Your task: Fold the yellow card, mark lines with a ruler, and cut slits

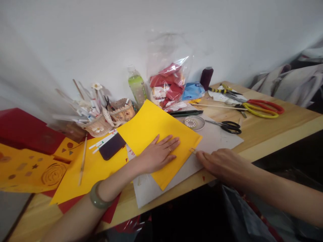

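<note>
My left hand [160, 153] lies flat with fingers spread on a sheet of yellow paper [146, 124]. A thin raised or folded strip runs along the paper's near right edge. At that edge my right hand [217, 163] is closed, and a small pale tip [193, 151] pokes out past its fingers onto the paper. The rest of what it grips is hidden in the fist. Beneath the yellow sheet lies a larger pale grey board [146, 193], its near corner reaching past the table's front edge. A green bangle [99, 196] is around my left wrist.
Left are another yellow sheet [68, 178], a dark phone-like slab [112, 147] and a decorated yellow-and-red box [27, 168]. Behind stand pen baskets [97, 124], a bottle [137, 89] and a bag of red scraps [169, 84]. Black scissors [230, 127] and red-yellow scissors [262, 108] lie right.
</note>
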{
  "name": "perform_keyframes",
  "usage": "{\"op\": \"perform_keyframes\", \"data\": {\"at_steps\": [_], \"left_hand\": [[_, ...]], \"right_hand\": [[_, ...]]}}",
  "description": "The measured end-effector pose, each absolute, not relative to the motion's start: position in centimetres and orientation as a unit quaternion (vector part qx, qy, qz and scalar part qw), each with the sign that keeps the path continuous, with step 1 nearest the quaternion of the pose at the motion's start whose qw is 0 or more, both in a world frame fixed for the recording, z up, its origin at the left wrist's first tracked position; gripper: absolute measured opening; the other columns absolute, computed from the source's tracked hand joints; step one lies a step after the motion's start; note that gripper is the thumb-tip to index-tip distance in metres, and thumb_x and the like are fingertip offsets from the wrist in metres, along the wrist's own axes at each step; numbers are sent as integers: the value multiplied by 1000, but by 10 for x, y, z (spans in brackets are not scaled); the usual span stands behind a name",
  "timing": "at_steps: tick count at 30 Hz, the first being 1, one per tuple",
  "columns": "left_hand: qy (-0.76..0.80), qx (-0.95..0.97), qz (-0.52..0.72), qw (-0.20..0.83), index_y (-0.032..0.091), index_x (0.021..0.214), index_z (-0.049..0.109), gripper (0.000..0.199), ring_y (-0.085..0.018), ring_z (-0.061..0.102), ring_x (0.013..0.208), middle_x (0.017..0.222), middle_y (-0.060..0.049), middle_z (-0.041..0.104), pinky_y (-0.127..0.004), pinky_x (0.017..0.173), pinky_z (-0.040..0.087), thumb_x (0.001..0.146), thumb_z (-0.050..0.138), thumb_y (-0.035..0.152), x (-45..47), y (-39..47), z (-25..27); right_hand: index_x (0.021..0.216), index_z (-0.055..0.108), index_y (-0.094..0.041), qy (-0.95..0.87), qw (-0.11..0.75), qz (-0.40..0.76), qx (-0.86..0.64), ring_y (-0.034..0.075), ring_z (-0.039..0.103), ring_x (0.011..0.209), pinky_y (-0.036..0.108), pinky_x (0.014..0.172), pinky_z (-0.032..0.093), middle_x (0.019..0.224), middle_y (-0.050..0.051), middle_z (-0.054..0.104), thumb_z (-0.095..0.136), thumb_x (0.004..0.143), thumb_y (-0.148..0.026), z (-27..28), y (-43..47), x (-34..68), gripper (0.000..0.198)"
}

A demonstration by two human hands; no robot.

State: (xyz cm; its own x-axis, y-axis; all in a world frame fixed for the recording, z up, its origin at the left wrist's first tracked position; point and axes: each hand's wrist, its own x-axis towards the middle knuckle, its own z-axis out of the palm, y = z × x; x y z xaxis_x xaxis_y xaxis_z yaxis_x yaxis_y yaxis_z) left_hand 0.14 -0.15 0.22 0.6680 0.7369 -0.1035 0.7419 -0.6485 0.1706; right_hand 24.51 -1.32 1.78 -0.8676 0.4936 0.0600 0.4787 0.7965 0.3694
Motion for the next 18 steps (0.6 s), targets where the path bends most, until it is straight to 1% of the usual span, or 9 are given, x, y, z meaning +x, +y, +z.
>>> {"op": "perform_keyframes", "data": {"at_steps": [2,5,9,11,13,14,16,18], "left_hand": [[410,907,-14,98,23,144,12,53,-18,9,139,151,2,15,-50,110,8,96,15,46,2,-2,3],[414,905,-21,93,22,144,12,53,-17,8,139,151,1,16,-50,110,8,96,16,44,2,-2,5],[416,903,-33,99,21,144,12,52,-17,8,139,151,1,14,-49,110,7,97,18,42,3,-2,6],[416,902,-36,105,22,144,11,52,-17,8,139,151,1,14,-49,110,6,97,18,42,3,-2,7],[415,903,-35,107,22,144,11,52,-17,8,139,151,1,14,-49,110,6,97,18,42,3,-3,7],[414,903,-32,107,22,144,11,52,-17,8,139,151,1,14,-49,110,6,97,18,42,3,-2,7],[412,904,-24,108,23,144,11,52,-18,8,139,151,0,15,-49,110,6,96,18,43,2,-2,7],[409,906,-17,110,24,144,11,52,-18,8,139,151,0,16,-48,110,6,96,17,44,2,-2,6]], "right_hand": [[96,56,-9,948,9,204,242,16,55,41,29,40,19,58,1,58,48,69,1,19,-25,237,30],[88,59,-11,951,-7,221,215,15,49,40,30,38,19,56,1,55,48,68,-1,21,-43,222,24],[84,61,-12,958,-16,234,166,15,46,41,31,37,21,58,2,55,50,66,-5,25,-66,202,22],[84,63,-11,964,-24,224,142,15,45,41,31,36,20,60,4,57,49,65,-8,26,-78,191,23],[83,62,-11,975,-43,178,124,15,44,41,31,35,19,64,6,60,49,65,-9,25,-90,181,22],[81,61,-12,982,-54,142,116,14,44,41,31,35,18,63,6,60,49,66,-9,25,-94,177,19],[75,57,-15,991,-74,58,95,14,40,36,31,33,14,55,1,57,49,70,-8,26,-99,171,12],[72,54,-17,992,-76,-41,95,13,41,35,30,33,16,51,-3,55,50,72,-9,30,-96,171,9]]}}
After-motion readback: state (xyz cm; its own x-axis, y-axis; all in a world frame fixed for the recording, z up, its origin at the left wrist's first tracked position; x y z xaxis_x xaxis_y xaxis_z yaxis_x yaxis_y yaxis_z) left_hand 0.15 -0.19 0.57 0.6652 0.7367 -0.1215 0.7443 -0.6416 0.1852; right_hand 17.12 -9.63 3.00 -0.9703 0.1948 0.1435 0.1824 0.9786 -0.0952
